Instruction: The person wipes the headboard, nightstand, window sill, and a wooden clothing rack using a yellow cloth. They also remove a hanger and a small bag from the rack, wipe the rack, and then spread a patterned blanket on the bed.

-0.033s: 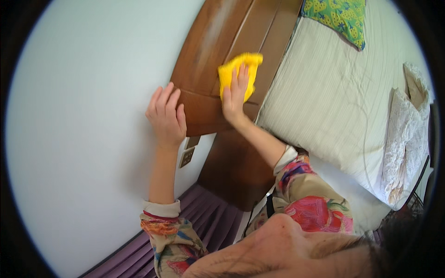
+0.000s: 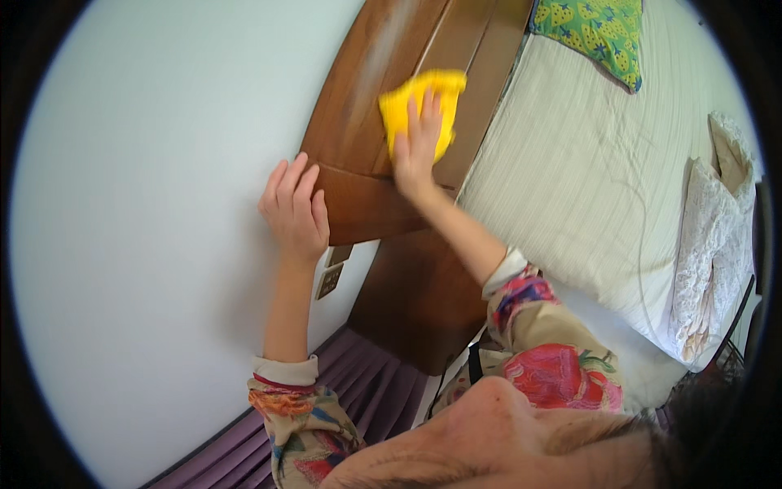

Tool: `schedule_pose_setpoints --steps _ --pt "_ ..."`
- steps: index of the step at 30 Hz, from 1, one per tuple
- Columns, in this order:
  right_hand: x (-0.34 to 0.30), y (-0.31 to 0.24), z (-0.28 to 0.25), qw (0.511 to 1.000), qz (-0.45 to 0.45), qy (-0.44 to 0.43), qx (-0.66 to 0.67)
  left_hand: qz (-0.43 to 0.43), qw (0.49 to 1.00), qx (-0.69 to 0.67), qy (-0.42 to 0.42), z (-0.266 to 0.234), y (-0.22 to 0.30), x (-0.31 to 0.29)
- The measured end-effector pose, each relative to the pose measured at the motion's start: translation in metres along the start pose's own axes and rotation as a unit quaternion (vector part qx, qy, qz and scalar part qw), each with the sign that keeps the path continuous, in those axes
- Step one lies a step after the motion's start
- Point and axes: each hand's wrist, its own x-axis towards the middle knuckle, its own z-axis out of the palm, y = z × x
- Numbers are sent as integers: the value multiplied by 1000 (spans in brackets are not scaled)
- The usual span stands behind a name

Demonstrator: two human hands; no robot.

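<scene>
head cam = l one of a side-by-side pair worn on the person's head, wide fisheye, upright, unmirrored. looks down past the wearer's face (image 2: 489, 440), v close at the bottom edge, onto l hand (image 2: 295, 213) and r hand (image 2: 418, 155), both farther off, mid-pic. wall (image 2: 163, 204) fills the l side, headboard (image 2: 354, 204) runs up the middle, bed (image 2: 562, 163) takes the r; straight edges bend twd the rim.

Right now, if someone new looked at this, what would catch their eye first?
Most likely the bright yellow cloth, which lies under the spread right hand on the brown wooden headboard. Next might be the green cushion with its yellow fruit pattern, on the pale bedding at the picture's top. The left hand also shows clearly, its fingers at the headboard's wall-side edge.
</scene>
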Motion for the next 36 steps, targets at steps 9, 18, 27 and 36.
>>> schedule_pose_setpoints --steps 9,18,27,36 --pt "51 -19 -12 996 -64 30 61 -17 1000 15 4 4 0 -1" --pt "161 13 3 975 -174 -15 -141 -10 999 -15 48 6 -4 -10" --pt "92 -93 -39 936 -255 -145 -195 -38 998 37 45 7 -5 -4" --pt "323 101 -13 939 -238 -49 -242 -14 999 -28 -35 32 47 99"
